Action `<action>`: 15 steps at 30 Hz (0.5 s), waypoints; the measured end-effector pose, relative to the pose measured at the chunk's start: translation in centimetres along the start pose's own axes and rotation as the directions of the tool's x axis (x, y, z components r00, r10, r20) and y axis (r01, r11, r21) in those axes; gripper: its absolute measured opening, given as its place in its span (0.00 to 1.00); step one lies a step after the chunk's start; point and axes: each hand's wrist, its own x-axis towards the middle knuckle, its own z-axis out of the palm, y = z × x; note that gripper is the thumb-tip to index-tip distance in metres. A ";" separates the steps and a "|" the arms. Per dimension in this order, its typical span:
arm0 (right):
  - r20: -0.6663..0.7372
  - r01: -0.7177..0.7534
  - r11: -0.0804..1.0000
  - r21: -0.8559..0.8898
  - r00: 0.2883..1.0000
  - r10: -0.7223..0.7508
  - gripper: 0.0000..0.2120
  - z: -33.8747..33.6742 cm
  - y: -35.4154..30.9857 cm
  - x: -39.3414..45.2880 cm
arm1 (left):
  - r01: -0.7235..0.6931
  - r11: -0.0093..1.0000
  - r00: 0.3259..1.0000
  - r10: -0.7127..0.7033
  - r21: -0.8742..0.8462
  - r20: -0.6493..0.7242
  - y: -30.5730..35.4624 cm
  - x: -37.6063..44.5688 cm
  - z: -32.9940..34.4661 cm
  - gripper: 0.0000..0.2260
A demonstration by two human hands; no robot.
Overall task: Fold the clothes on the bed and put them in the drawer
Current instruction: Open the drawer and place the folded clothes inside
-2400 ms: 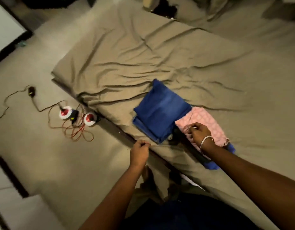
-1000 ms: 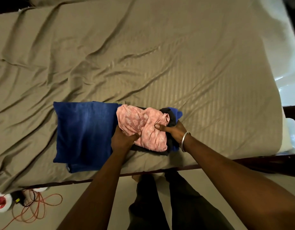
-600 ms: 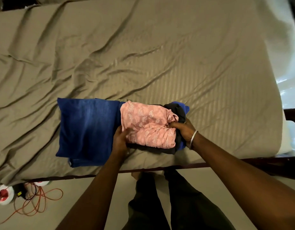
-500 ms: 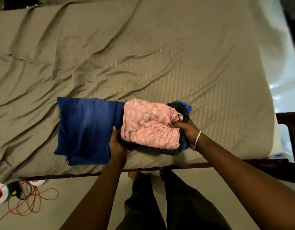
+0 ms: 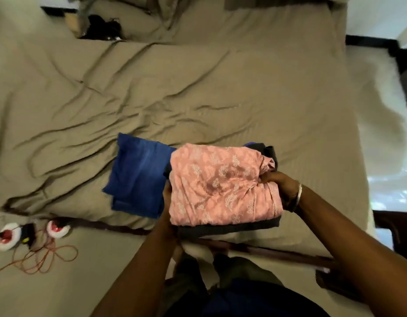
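Clearly the bed [image 5: 198, 76] spreads far ahead of both hands, its near edge just below them. Beyond the left hand [image 5: 167, 197], touching its fingers' side, lies the folded blue garment [image 5: 138, 175]. Between the hands sits the stack topped by the pink patterned garment [image 5: 218, 186], long axis running hand to hand, with a dark garment [image 5: 230, 227] beneath. The right hand [image 5: 278, 186] pinches the stack's bunched right end; the left curls under its left edge. No drawer shows, so carrying comes next, I judge.
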 end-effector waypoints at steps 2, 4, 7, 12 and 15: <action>-0.038 -0.002 0.988 -0.152 0.999 -0.003 0.34 1.8 -0.1 1.3 | -0.133 0.981 0.989 0.141 -0.142 0.043 1.6 -0.3 -0.9 0.16; -0.022 -0.017 0.969 -0.248 1.000 0.012 0.28 5.1 -0.6 3.6 | -0.209 0.926 0.968 0.241 -0.315 0.065 4.0 -1.9 -3.2 0.26; 0.053 -0.043 0.943 -0.329 0.997 0.064 0.21 10.9 -0.3 6.8 | -0.308 0.883 0.946 0.324 -0.355 -0.014 4.5 -4.5 -8.4 0.20; 0.244 -0.029 0.836 -0.548 0.950 0.193 0.16 22.3 3.0 11.4 | -0.439 0.738 0.889 0.438 -0.512 -0.131 3.3 -10.7 -18.5 0.27; 0.344 -0.044 0.762 -0.646 0.874 0.343 0.21 30.2 7.0 12.8 | -0.513 0.644 0.847 0.488 -0.567 -0.211 0.9 -14.9 -25.1 0.38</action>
